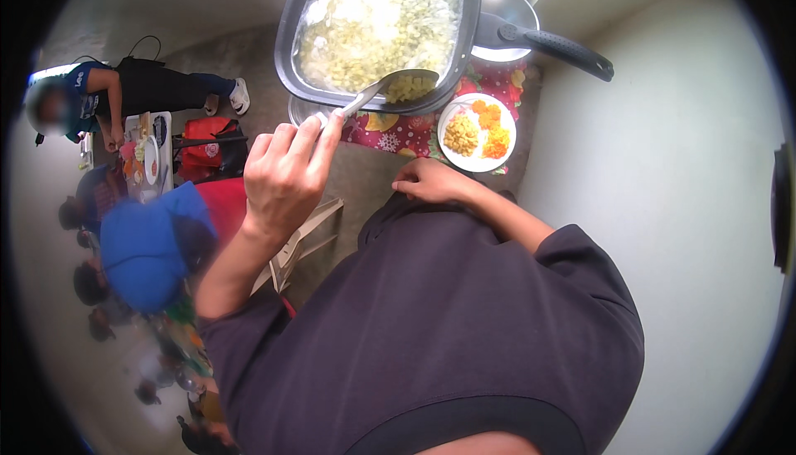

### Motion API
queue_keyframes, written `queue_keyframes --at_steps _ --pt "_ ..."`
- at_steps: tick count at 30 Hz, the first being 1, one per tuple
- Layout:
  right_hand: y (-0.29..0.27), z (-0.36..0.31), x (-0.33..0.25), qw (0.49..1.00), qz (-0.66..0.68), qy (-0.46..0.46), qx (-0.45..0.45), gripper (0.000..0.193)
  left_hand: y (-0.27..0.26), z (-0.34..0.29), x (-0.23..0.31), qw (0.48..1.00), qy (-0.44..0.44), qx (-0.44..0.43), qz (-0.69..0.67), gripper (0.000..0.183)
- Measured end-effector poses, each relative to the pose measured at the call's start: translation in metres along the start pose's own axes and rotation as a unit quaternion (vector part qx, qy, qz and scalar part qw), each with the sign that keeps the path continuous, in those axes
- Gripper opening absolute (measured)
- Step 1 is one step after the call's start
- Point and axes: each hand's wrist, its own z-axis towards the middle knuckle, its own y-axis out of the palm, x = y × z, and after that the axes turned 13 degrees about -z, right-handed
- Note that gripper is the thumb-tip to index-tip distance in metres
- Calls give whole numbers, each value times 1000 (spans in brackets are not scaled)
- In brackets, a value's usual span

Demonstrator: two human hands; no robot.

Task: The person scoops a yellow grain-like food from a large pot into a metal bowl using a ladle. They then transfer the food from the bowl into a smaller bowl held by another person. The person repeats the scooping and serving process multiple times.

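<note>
My left hand (286, 175) is closed around the pale handle of a large serving spoon (363, 100). The spoon's dark bowl holds yellow-green chopped pieces and rests over the near edge of a deep, square black pan (285, 73). Inside the pan, similar pieces lie in a pale, bubbly liquid with glare on it. My right hand (427, 180) sits against the front of my dark shirt, fingers curled together and no object visible in them. Just beyond it is a white plate (473, 162) with small heaps of orange, yellowish and pink chopped food.
The pan's black handle (572, 50) sticks out to the right, over a metal bowl (518, 9). Beneath lies a red patterned tablecloth (398, 133). A pale wall (647, 148) stands at right. At left are a plastic chair (311, 227), a red bag (207, 144) and several people.
</note>
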Motion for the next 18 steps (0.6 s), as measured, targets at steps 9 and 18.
queue_keyframes --at_steps 9,18 --pt "0 -2 -4 1000 8 12 5 37 9 20 -33 953 -170 -24 -251 21" --pt "-36 -56 -47 999 2 -49 7 28 27 25 -63 872 -280 -63 -396 20"
